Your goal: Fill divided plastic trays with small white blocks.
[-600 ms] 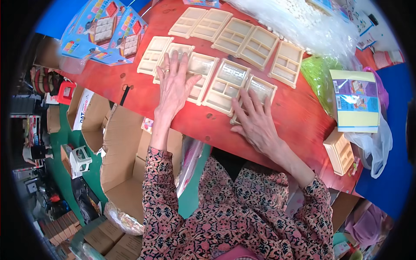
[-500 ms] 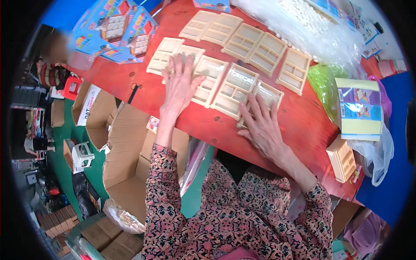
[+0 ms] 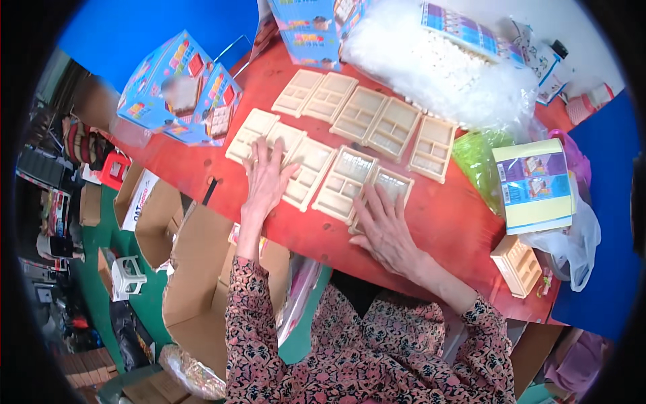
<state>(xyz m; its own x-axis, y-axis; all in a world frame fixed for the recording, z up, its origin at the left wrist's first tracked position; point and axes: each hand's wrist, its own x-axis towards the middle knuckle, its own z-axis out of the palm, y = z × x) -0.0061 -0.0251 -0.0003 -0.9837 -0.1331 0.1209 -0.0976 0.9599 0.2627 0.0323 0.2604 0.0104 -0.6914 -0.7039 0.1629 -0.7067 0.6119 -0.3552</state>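
Two rows of cream plastic compartment trays lie on the red table [image 3: 444, 252], several in each row. My left hand [image 3: 266, 183] rests palm down, fingers spread, on the second tray of the near row, beside the leftmost tray [image 3: 250, 137]. My right hand [image 3: 385, 225] lies with its fingers stretched over the near row's rightmost tray [image 3: 397, 183], partly hiding it. Between the hands are a wide tray [image 3: 308, 170] and a tray with a clear panel [image 3: 346, 180]. The far row, including its right-end tray [image 3: 433, 149], is untouched.
Blue printed boxes [image 3: 151, 84] stand at the far left. A plastic bag of small white pieces [image 3: 431, 74] lies behind the trays. At the right are a green bag [image 3: 478, 168], printed cards [image 3: 535, 185] and an upright cream shelf piece [image 3: 517, 266]. An open carton [image 3: 195, 269] stands left below the table.
The view has tilted, so the table and trays appear lower and slightly left. Both hands stay over the same trays, with little visible movement against them.
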